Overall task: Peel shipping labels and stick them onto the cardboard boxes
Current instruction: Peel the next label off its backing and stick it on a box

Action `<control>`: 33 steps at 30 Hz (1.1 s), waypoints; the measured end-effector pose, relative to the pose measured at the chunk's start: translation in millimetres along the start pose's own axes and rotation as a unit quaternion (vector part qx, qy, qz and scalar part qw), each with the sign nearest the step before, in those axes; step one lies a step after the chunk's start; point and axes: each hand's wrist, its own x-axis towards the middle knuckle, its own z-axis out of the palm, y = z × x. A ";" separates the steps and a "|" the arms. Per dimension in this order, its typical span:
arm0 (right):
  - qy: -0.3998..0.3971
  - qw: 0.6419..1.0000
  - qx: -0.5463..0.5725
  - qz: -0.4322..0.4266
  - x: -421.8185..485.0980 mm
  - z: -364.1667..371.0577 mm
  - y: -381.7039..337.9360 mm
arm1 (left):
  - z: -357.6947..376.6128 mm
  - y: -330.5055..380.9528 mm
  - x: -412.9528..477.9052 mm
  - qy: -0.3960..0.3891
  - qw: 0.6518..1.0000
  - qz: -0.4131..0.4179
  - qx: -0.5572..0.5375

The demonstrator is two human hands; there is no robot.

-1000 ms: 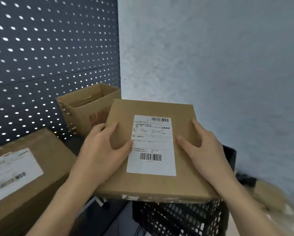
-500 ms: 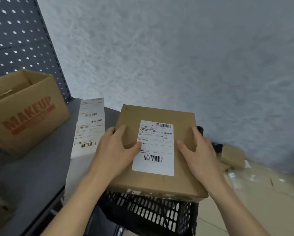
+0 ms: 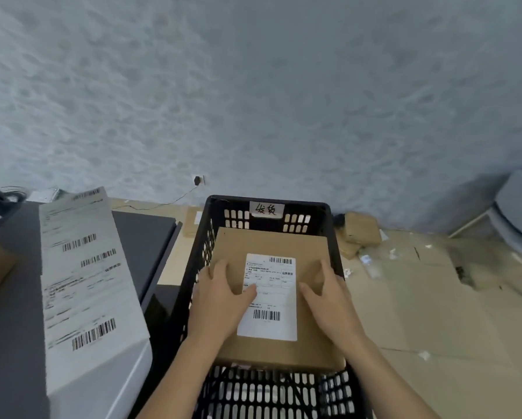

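The box is held between both hands over the black crate, fingers nearly straight. The left hand is laid on its top, thumb on the label, and the right hand along its right edge. A label sheet is spread on the desk.

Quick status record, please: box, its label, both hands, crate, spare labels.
box: cardboard box, level, over the opening of the black crate; cannot tell if it rests on anything
label: shipping label stuck on the box top, lying flat
left hand: left hand flat on the box top, thumb on the label
right hand: right hand flat on the box top, beside the label
spare labels: label strip lies on the grey table, left of the crate
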 end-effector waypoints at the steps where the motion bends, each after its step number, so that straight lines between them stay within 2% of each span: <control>1: 0.000 1.000 0.000 0.011 4.2 6.7 5.1 | 7.3 -3.2 4.6 -0.006 1.000 -0.010 0.006; 9: -0.041 0.996 0.010 0.075 47.7 54.5 40.2 | 56.7 -30.8 40.3 -0.018 0.996 -0.077 0.039; 19: -0.052 0.990 -0.029 0.129 96.7 107.4 79.7 | 113.3 -76.5 78.0 -0.023 0.994 -0.079 0.076; 25: -0.055 0.982 -0.070 0.169 111.8 130.2 100.3 | 141.7 -94.0 85.2 -0.056 0.990 -0.108 0.074; 33: -0.058 0.976 -0.061 0.200 112.0 148.2 111.8 | 157.0 -112.3 84.7 -0.067 0.987 -0.128 0.070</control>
